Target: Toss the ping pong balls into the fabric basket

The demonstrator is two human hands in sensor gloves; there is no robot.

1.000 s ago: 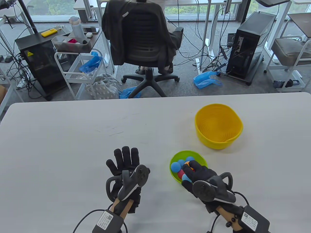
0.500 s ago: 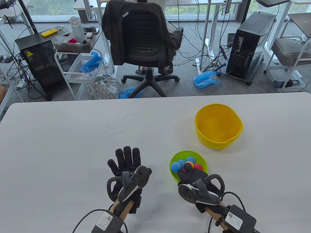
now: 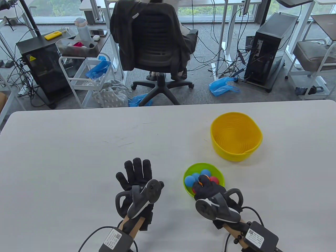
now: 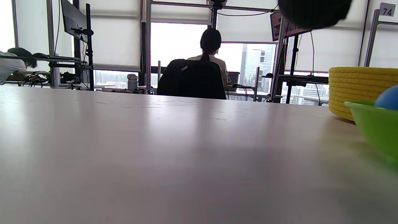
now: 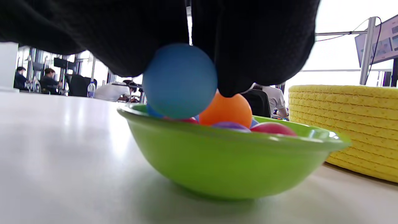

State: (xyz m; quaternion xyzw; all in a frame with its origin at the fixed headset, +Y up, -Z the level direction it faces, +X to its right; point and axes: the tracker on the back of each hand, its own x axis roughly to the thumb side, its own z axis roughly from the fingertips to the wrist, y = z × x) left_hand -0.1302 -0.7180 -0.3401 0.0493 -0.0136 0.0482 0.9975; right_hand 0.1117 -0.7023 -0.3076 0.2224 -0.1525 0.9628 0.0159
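A gloved right hand (image 3: 210, 189) reaches into a shallow lime-green plastic bowl (image 3: 219, 173) of coloured ping pong balls on a pale grey table (image 3: 65, 157). Its fingers (image 5: 255, 40) curl down over the bowl's near side. In the right wrist view they press against a blue ball (image 5: 179, 80) held just above the rim, with an orange ball (image 5: 228, 109) directly behind it and touching a fingertip. Whether the blue ball is fully gripped or only pressed from above cannot be told from these angles.

More balls lie in the bowl around the fingers: a light blue ball (image 3: 189, 180) to their left, another blue ball (image 3: 205, 172) beyond them, and a red ball (image 3: 214, 179) to their right.

The ribbed yellow fabric basket (image 3: 236, 136) stands upright beyond the right hand and slightly to its right, near the green bowl but apart from it; nothing shows inside it.

The gloved left hand (image 3: 136, 178) lies flat on the table, well to the left of the bowl, fingers spread wide and holding nothing. A dark grey tracker (image 3: 144, 197) sits on its back, and a matching tracker (image 3: 218, 208) rides on the right hand.

Beyond the table's far edge, a black office chair (image 3: 155, 44) draped with a dark jacket faces away.
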